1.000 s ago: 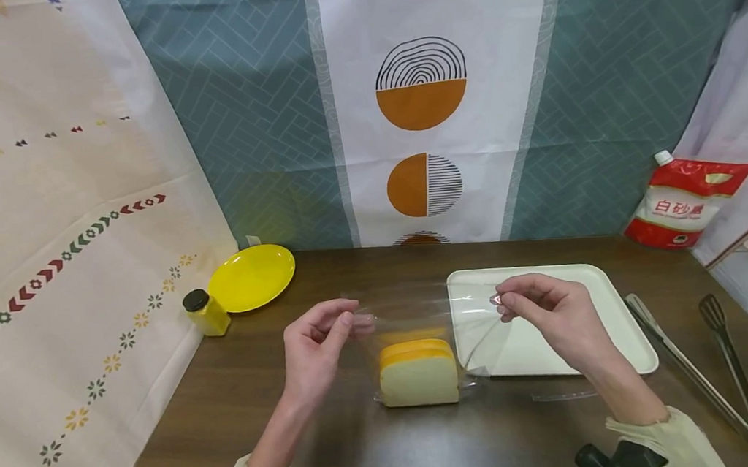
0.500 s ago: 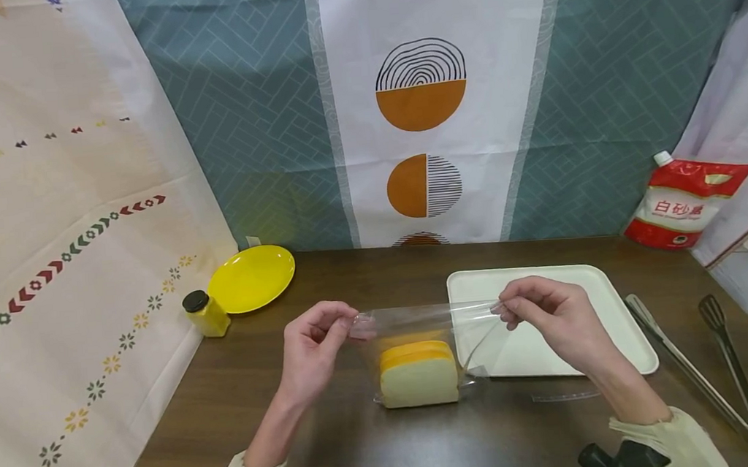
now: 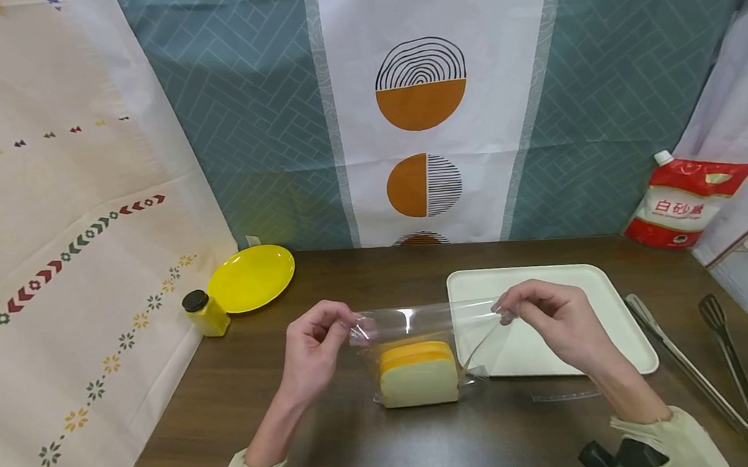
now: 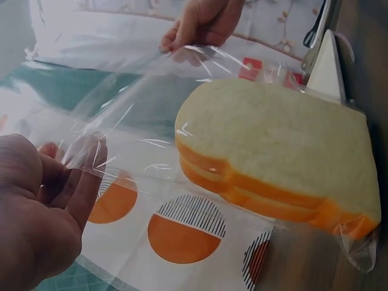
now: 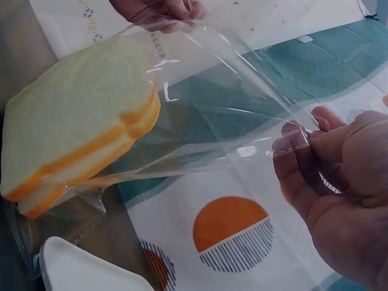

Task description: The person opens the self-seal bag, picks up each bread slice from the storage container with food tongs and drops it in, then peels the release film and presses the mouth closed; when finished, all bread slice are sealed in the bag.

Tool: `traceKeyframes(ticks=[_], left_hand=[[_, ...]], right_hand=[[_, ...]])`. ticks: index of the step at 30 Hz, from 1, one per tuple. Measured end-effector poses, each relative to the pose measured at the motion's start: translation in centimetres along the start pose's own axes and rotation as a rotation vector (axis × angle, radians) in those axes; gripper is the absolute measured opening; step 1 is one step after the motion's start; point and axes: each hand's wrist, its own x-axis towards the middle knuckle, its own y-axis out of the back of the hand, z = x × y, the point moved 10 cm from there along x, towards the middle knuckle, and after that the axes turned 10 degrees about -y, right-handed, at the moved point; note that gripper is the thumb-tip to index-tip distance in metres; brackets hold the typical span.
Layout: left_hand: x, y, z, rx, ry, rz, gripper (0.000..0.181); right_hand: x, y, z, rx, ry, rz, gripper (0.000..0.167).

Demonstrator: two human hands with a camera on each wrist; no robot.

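Note:
Two bread slices (image 3: pixel 418 378) with orange crusts stand on the table inside a clear plastic bag (image 3: pixel 407 322). My left hand (image 3: pixel 313 347) pinches the bag's upper left corner between thumb and fingers. At the opposite upper corner, my right hand (image 3: pixel 555 318) pinches the film the same way. The bag's top edge is stretched between both hands, above the bread. In the left wrist view the bread (image 4: pixel 279 142) fills the lower end of the bag, apart from the left hand (image 4: pixel 42 206). The right wrist view shows the right hand (image 5: pixel 339 176) with film over its fingertips.
Behind the right hand lies a white tray (image 3: pixel 528 353), with a thin clear strip (image 3: pixel 565 396) before it. Tongs (image 3: pixel 695 369) lie at the right. A red-and-white pouch (image 3: pixel 681 202) stands at the back right. A yellow plate (image 3: pixel 252 278) and black-capped yellow jar (image 3: pixel 207 314) are at left.
The bag's top edge has come lower and nearer, with its film now folded over as a smooth band between the hands. Both hands have barely moved; the bread stays in place.

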Motion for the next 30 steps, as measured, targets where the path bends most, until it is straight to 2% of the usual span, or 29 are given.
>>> traceKeyframes(ticks=[3, 7, 14, 20, 30], left_hand=[[0.0, -0.3, 0.1, -0.032, -0.007, -0.025, 0.012], [0.2, -0.6, 0.3, -0.044, -0.049, -0.056, 0.012], [0.2, -0.9, 0.2, -0.071, -0.064, -0.088, 0.011], [0.3, -1.0, 0.4, -0.065, -0.089, -0.118, 0.011], [0.4, -1.1, 0.3, -0.054, -0.100, -0.127, 0.015]], right_hand=[[0.0, 0.0, 0.1, -0.027, -0.006, -0.001, 0.024], [-0.1, 0.0, 0.0, -0.052, 0.002, -0.008, 0.026], [-0.3, -0.1, -0.6, -0.116, 0.082, -0.017, 0.031], [-0.4, -0.1, -0.8, -0.104, 0.125, -0.034, 0.034], [-0.4, -0.2, -0.7, -0.107, 0.113, -0.118, 0.033]])
